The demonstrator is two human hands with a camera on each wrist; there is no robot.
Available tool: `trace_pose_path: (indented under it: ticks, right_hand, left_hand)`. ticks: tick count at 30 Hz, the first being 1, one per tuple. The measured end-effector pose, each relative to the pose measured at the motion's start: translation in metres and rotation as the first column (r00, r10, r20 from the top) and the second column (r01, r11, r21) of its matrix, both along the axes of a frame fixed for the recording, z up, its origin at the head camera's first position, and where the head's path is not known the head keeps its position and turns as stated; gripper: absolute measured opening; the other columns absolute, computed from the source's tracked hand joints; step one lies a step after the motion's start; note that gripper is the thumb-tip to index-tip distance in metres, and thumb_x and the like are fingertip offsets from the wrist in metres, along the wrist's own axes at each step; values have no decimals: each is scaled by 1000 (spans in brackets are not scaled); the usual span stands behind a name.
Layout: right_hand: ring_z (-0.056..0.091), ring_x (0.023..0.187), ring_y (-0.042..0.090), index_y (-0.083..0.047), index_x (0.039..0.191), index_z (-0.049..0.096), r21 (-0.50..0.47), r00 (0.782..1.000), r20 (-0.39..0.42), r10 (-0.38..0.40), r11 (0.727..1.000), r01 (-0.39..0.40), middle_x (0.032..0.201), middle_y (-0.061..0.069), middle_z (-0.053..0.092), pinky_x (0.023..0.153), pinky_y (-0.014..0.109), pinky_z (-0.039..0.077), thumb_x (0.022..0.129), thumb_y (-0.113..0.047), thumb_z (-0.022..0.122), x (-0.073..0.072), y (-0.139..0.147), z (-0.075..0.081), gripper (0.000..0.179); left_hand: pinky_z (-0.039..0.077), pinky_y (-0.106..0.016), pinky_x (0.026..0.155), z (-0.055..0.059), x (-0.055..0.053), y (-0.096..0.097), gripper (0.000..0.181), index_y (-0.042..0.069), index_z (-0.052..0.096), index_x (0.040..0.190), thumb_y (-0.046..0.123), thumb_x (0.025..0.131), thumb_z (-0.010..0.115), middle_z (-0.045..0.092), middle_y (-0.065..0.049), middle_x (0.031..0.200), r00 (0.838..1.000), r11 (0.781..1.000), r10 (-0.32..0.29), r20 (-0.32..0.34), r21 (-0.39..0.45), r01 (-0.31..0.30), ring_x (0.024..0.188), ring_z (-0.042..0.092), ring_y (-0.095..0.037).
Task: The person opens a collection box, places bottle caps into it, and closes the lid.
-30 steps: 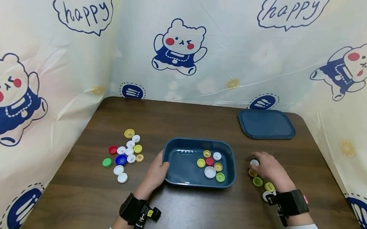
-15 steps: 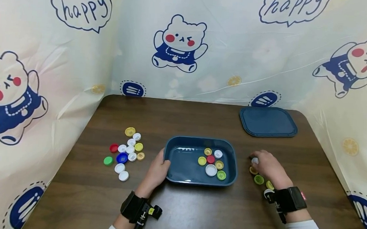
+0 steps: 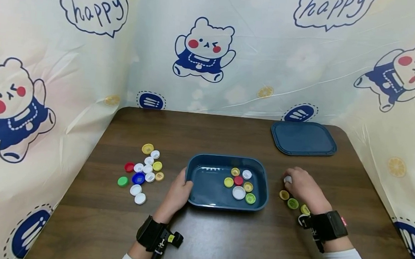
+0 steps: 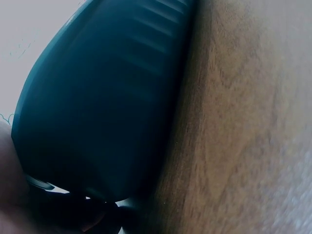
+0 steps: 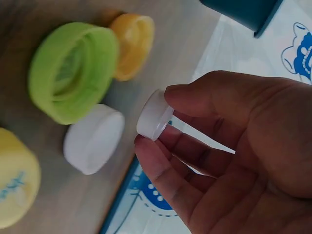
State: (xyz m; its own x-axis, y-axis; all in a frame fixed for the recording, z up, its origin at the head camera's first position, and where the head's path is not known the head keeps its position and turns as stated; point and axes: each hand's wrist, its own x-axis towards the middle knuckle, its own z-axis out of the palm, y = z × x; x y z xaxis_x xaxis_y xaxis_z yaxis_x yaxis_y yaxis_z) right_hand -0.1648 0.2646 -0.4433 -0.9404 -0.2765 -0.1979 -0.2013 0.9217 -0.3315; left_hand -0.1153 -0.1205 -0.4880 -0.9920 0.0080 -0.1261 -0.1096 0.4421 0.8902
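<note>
In the head view my left hand (image 3: 177, 192) grips the left end of a dark blue tray (image 3: 204, 191), thumb over its rim. The tray's outer wall (image 4: 102, 97) fills much of the left wrist view. Inside the tray, at its right half, lie several bottle caps, among them a red cap (image 3: 238, 180) and a large white cap (image 3: 238, 193). Right of the tray, my right hand (image 3: 302, 187) pinches a small white bottle cap (image 5: 155, 116) between thumb and fingertips. Close by on the table are an orange-yellow cap (image 5: 134, 46), a green cap (image 5: 73, 73) and another white cap (image 5: 95, 139).
Several loose caps, including a blue cap (image 3: 138, 178) and a green cap (image 3: 122, 181), lie scattered left of the tray. A flat dark blue lid-like piece (image 3: 303, 139) rests at the back right of the wooden table (image 3: 207, 242). A printed curtain (image 3: 255, 60) stands behind.
My right hand has shifted slightly away from me with the white cap, and the orange-yellow cap beneath it now shows fully. The left hand and tray stay in place.
</note>
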Motion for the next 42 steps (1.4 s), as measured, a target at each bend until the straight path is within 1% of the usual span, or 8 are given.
trace_pose_path:
  ticks: [8, 14, 23, 28, 33, 37, 40, 42]
  right_hand:
    - [61, 93, 32, 3, 113, 69, -4, 997, -76, 19, 1000, -19, 108, 20, 63, 78, 49, 54, 90, -2, 63, 3, -18, 16, 25]
    - [60, 88, 30, 3, 110, 69, -34, 987, -148, 56, 998, -62, 103, 18, 63, 75, 47, 54, 89, -1, 62, 4, -32, 29, 22]
    - [60, 88, 29, 1, 108, 71, -77, 985, -142, 93, 992, -105, 104, 17, 63, 78, 46, 56, 89, 0, 63, 5, -63, 43, 21]
    - [60, 89, 27, 0, 112, 71, -104, 986, -121, 114, 986, -127, 105, 15, 62, 77, 43, 58, 91, -2, 65, 6, -83, 47, 21]
    - [57, 89, 24, -1, 112, 71, -95, 979, -114, 170, 979, -182, 102, 12, 61, 77, 39, 57, 92, -3, 67, 9, -104, 46, 21]
    - [58, 91, 24, 0, 112, 71, -86, 966, -135, 221, 969, -234, 101, 11, 62, 79, 38, 57, 90, -4, 70, 13, -118, 43, 22]
    - [59, 92, 24, 0, 111, 72, -71, 950, -161, 268, 957, -282, 103, 11, 64, 78, 37, 56, 89, -5, 71, 16, -127, 42, 22]
    - [60, 94, 24, -1, 110, 72, -58, 943, -164, 288, 952, -301, 105, 11, 65, 79, 37, 55, 89, -5, 71, 19, -133, 42, 22]
  left_hand:
    - [31, -59, 115, 0, -1, 0, 59, -1, 30, 156, 5, 98, 39, 38, -23, 157, 1000, 1000, -11, -1, 1, 11, 144, 36, -38]
    - [31, -59, 116, 1, 0, -1, 60, 1, 28, 157, 6, 99, 38, 37, -21, 159, 1000, 1000, -10, 16, 15, 10, 145, 35, -36]
    - [31, -59, 115, 1, -1, 0, 60, 1, 29, 157, 6, 98, 39, 38, -22, 158, 1000, 1000, -7, 11, 17, 7, 144, 36, -37]
    - [31, -59, 115, 1, 0, 0, 59, 1, 30, 156, 5, 98, 39, 39, -21, 157, 1000, 1000, -8, 3, 14, 8, 144, 37, -36]
    - [32, -59, 115, 1, 1, 0, 59, 1, 32, 156, 5, 98, 39, 40, -22, 156, 1000, 1000, -7, -7, 8, 7, 143, 38, -36]
    - [32, -59, 115, 1, 1, 0, 59, 1, 31, 156, 5, 97, 39, 39, -22, 157, 1000, 1000, -10, -7, 12, 11, 143, 37, -36]
    - [31, -59, 115, 1, 1, 0, 60, 1, 30, 157, 6, 98, 39, 37, -22, 158, 1000, 1000, -9, 5, 15, 9, 145, 36, -37]
    - [30, -59, 116, 1, 1, -1, 60, 2, 29, 158, 6, 98, 38, 36, -21, 159, 1000, 1000, -4, 15, 17, 4, 145, 34, -37]
